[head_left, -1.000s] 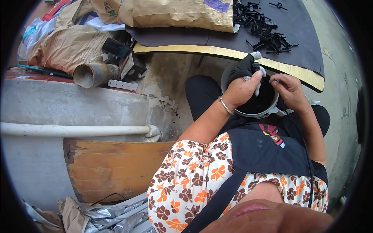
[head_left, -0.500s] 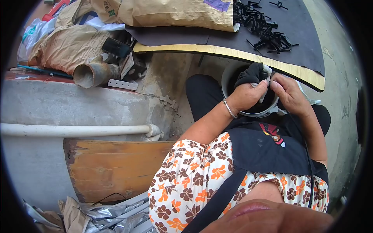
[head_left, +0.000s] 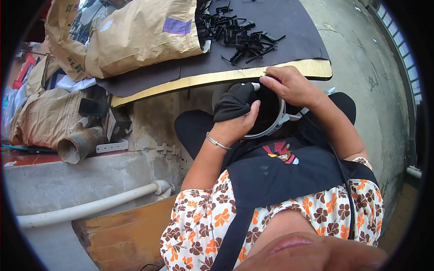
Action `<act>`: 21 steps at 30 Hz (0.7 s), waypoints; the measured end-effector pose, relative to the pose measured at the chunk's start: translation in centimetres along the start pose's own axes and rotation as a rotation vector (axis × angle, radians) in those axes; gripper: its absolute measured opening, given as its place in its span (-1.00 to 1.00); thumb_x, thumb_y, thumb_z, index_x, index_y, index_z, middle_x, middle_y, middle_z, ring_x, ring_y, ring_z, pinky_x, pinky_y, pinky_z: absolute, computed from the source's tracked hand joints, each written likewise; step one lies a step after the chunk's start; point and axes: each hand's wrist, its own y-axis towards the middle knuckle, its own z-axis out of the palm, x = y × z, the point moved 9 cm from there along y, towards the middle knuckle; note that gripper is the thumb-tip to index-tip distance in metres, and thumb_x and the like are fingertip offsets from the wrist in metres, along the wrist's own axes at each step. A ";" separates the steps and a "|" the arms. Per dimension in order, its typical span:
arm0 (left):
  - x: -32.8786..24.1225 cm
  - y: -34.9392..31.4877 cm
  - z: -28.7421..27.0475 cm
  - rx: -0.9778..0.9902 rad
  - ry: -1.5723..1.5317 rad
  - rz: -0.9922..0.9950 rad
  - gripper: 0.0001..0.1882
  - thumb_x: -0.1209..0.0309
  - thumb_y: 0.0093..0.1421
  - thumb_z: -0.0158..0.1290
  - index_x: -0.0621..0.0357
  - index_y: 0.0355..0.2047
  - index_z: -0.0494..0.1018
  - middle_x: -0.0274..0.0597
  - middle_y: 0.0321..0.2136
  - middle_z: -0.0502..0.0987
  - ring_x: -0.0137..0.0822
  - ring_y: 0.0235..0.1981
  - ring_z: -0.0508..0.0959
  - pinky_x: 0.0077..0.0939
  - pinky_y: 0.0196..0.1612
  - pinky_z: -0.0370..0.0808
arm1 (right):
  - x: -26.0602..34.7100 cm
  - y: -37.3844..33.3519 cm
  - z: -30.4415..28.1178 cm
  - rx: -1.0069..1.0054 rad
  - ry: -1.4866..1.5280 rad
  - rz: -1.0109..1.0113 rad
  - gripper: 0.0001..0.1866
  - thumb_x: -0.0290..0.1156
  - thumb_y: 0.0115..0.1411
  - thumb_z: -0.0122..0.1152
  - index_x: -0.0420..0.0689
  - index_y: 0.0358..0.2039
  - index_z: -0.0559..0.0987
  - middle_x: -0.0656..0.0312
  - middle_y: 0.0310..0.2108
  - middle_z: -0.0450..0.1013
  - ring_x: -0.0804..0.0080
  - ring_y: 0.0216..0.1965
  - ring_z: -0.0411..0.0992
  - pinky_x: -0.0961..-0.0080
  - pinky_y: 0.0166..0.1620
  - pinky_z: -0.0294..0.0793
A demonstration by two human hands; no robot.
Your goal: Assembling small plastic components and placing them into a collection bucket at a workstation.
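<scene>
Concrete ground (head_left: 361, 67) fills the far right of the scene, and a low board with a yellowish edge (head_left: 217, 79), covered by a dark sheet (head_left: 280, 22), lies across the far side.

A black cloth (head_left: 235, 101) is gripped by the closed fingers of the left hand (head_left: 237, 124), the thumb being pressed over its right edge. The cloth is held at the left rim of a round white-rimmed container (head_left: 273, 124), which rests in the lap just beyond a dark apron (head_left: 289, 174). A thin metal bangle (head_left: 218, 142) is worn on the left wrist. The fingers of the right hand (head_left: 289, 86) are curled over the far rim of the container, with the fingertips pinched together near a small pale object at the rim; what is pinched cannot be told. The inside of the container appears dark, and its contents cannot be made out.

On the dark sheet, just beyond the right hand, a heap of small black plastic parts (head_left: 237, 38) is scattered. To its left a large brown paper sack (head_left: 140, 38) is laid on its side. Further left, more crumpled paper sacks (head_left: 45, 115) and a rusty pipe piece (head_left: 79, 144) are seen. A white pipe (head_left: 95, 205) runs along a grey ledge at the near left, and a wooden plank (head_left: 126, 232) lies nearest.
</scene>
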 end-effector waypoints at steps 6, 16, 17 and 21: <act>0.6 0.2 -0.4 -0.113 -0.011 -0.017 -0.77 0.42 0.08 0.05 0.25 -0.25 0.48 0.03 -0.32 0.51 -0.02 -0.29 0.50 -0.31 -0.17 0.42 | -4.1 2.6 -3.9 -0.231 -0.446 0.012 -0.82 -0.34 0.12 0.11 -0.20 -0.38 0.49 0.00 -0.50 0.45 0.05 -0.43 0.45 0.22 -0.33 0.40; 0.7 1.4 -1.1 -0.287 -0.066 -0.058 -0.84 0.52 0.12 -0.01 0.29 -0.28 0.46 -0.01 -0.37 0.51 -0.08 -0.34 0.51 -0.36 -0.21 0.43 | 0.9 -0.2 -0.9 -0.025 -0.317 -0.205 -0.90 -0.49 0.12 0.08 -0.22 -0.46 0.38 0.01 -0.58 0.34 0.04 -0.48 0.36 0.27 -0.40 0.33; 0.6 2.0 -0.5 -0.247 -0.057 -0.040 -0.85 0.51 0.12 -0.02 0.27 -0.30 0.46 0.00 -0.36 0.51 -0.07 -0.33 0.51 -0.35 -0.20 0.42 | 0.5 -0.2 -1.4 -0.073 -0.305 -0.172 -0.89 -0.49 0.13 0.07 -0.23 -0.47 0.36 0.01 -0.59 0.32 0.05 -0.49 0.34 0.29 -0.40 0.31; 1.6 1.6 0.6 -0.182 -0.174 -0.146 -0.85 0.43 0.13 -0.04 0.26 -0.38 0.46 0.02 -0.40 0.50 -0.03 -0.35 0.49 -0.31 -0.23 0.42 | -3.8 0.2 -4.0 -0.175 -0.079 0.022 -0.79 -0.46 0.21 0.02 -0.25 -0.51 0.27 0.25 -0.63 0.12 0.51 -0.57 0.10 0.55 -0.48 0.14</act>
